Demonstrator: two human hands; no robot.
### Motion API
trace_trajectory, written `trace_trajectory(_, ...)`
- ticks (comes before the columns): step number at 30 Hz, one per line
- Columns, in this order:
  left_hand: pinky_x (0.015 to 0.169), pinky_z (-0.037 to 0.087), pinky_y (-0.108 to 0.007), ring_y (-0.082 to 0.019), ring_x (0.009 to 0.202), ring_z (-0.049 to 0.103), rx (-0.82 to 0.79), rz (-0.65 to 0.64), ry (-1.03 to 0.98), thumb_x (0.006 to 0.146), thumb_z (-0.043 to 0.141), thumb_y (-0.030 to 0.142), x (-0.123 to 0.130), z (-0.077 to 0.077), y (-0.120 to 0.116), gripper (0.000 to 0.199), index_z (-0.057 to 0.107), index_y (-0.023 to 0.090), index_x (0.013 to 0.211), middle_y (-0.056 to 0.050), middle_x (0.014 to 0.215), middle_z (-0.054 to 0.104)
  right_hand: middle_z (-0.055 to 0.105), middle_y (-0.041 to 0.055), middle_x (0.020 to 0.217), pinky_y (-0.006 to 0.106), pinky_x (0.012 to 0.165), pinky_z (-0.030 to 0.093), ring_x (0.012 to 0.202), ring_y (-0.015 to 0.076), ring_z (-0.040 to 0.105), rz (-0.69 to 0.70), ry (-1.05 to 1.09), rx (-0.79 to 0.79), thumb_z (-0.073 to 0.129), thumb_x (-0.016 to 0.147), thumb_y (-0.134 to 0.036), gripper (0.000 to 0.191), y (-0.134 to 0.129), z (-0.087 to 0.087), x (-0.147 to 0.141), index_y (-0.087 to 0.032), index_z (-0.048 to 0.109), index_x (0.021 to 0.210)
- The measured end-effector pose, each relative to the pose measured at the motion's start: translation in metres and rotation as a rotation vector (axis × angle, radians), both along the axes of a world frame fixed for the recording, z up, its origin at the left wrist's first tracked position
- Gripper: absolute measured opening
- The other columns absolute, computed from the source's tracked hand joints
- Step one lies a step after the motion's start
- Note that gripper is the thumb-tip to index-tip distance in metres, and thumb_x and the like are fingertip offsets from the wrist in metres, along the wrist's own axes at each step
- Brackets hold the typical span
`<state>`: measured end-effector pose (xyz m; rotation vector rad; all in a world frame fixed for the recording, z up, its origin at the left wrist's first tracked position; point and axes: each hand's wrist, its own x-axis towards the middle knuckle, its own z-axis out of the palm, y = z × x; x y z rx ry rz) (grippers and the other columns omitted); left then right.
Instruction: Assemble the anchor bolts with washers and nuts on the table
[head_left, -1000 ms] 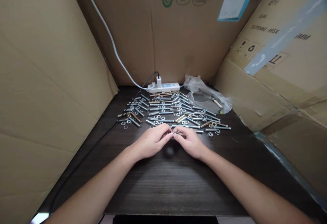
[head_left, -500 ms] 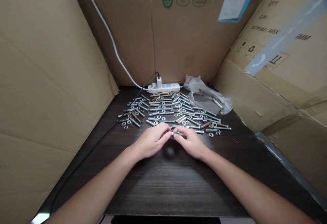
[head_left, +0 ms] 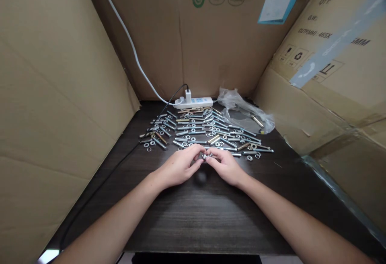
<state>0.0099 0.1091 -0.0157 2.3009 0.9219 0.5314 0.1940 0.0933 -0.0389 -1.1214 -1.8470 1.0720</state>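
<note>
My left hand (head_left: 179, 166) and my right hand (head_left: 226, 166) meet fingertip to fingertip above the dark table (head_left: 208, 215). Between them is a small shiny nut (head_left: 204, 157), with my left thumb and forefinger curled around its left side. The right thumb and fingers pinch a metal fastener, seemingly a bolt, on the nut's right side; most of it is hidden by the fingers. Just beyond the hands lie rows of silver bolts (head_left: 197, 142), several loose washers (head_left: 148, 149) and brass-coloured sleeves (head_left: 213, 140).
A white power strip (head_left: 197, 103) with a plugged-in charger (head_left: 188, 95) stands at the back. A clear plastic bag (head_left: 241, 111) lies to its right, with metal pieces by it. A black cable (head_left: 114, 166) crosses the left side. Cardboard walls (head_left: 220, 51) enclose the table.
The fingertips of my left hand have parted slightly around the nut, so more of it shows. Both hands stay in nearly the same place.
</note>
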Motion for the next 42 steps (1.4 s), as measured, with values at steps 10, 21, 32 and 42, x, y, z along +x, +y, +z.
trace_trajectory(10, 0.067, 0.041, -0.026, -0.014, 0.073, 0.050, -0.057, 0.040, 0.009, 0.092, 0.039, 0.033, -0.0005, 0.0006, -0.0016, 0.018, 0.050, 0.020, 0.100, -0.001, 0.084, 0.056, 0.056, -0.0003, 0.067, 0.023, 0.060, 0.038, 0.063, 0.0133, 0.048, -0.016, -0.029, -0.007, 0.048, 0.081, -0.022, 0.016, -0.0015, 0.0010, 0.0003, -0.016, 0.058, 0.071)
trace_trajectory(21, 0.066, 0.041, -0.025, -0.014, 0.075, 0.051, -0.022, -0.007, 0.000, 0.090, 0.043, 0.028, 0.0005, 0.0016, -0.0026, 0.016, 0.051, 0.021, 0.103, -0.001, 0.088, 0.056, 0.054, -0.0005, 0.068, 0.024, 0.062, 0.036, 0.064, 0.0132, 0.046, 0.000, -0.039, -0.005, 0.046, 0.080, -0.020, 0.014, -0.0014, 0.0012, 0.0001, -0.016, 0.057, 0.073)
trace_trajectory(32, 0.071, 0.041, -0.026, -0.014, 0.077, 0.051, 0.009, 0.010, 0.035, 0.095, 0.032, 0.035, 0.0013, -0.0032, 0.0013, 0.027, 0.053, 0.019, 0.088, -0.002, 0.086, 0.056, 0.048, -0.0029, 0.061, 0.022, 0.055, 0.033, 0.058, 0.0115, 0.041, -0.020, -0.035, -0.014, 0.047, 0.079, -0.022, 0.012, -0.0014, -0.0013, 0.0004, -0.017, 0.053, 0.070)
trace_trajectory(42, 0.069, 0.041, -0.026, -0.015, 0.078, 0.052, 0.012, 0.052, 0.006, 0.089, 0.045, 0.027, 0.0010, 0.0055, -0.0049, 0.017, 0.049, 0.020, 0.104, -0.002, 0.091, 0.056, 0.050, -0.0012, 0.061, 0.024, 0.059, 0.035, 0.059, 0.0127, 0.043, -0.013, -0.061, -0.050, 0.046, 0.078, -0.021, 0.017, -0.0006, -0.0011, 0.0010, -0.017, 0.053, 0.064)
